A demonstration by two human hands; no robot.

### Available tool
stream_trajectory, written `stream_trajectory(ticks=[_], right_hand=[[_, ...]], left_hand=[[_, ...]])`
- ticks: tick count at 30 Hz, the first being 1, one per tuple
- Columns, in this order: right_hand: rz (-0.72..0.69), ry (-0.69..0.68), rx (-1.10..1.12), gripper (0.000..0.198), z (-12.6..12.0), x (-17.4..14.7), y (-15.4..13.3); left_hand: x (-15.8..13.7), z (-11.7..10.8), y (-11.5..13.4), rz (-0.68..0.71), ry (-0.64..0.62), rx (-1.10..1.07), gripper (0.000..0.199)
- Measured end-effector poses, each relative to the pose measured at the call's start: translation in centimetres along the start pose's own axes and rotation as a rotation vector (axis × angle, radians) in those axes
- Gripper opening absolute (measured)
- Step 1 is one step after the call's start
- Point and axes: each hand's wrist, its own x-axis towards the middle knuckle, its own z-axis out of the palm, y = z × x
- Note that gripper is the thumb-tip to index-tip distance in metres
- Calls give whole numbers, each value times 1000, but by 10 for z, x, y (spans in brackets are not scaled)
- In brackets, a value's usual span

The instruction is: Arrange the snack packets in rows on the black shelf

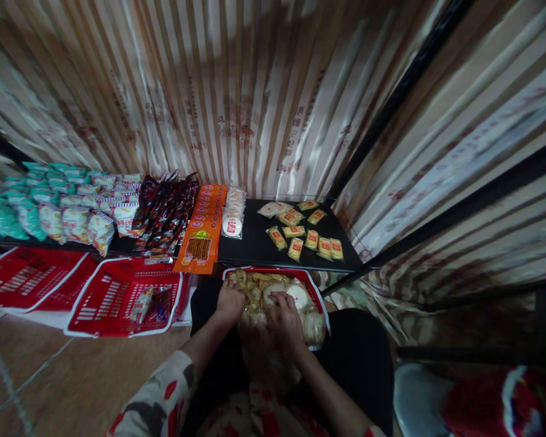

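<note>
A red basket with a white rim [319,296] rests on my lap, filled with clear-wrapped yellowish snack packets [253,291] and round white packs [296,296]. My left hand [231,301] lies over the basket's left side, against the wrapped packets. Its fingertips are blurred, so I cannot tell whether it grips one. Over the middle of the basket, my right hand [286,317] has its fingers curled down beside a round white pack. What sits between those fingers is hidden.
A black shelf [252,250] in front bears small yellow packets [312,239], a white stack of rounds [233,212], an orange bag [201,229], dark packets [166,209] and white-and-teal bags [75,221]. Red baskets [111,294] stand at left; a black post [391,97] slants at right.
</note>
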Motion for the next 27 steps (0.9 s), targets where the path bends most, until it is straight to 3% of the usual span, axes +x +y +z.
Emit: stream_trajectory(ticks=[4,11,18,24,27], right_hand=[[-28,56,82,28,-9,2,14],[4,84,180,26,-1,0,17],[25,33,290,28,-13,6,0],[129,-142,574,46,-20,18,-29],[202,-127,669,43,-21,30,-38]], left_hand=[[8,-3,-3,16,-23,-16,26],[10,-22,-12,119,-79,-9,23],[9,-56,-18,211,-58,-76,22],[16,-78,-15,173,25,-231,15],[19,-79,-13,142,68,-312,15]])
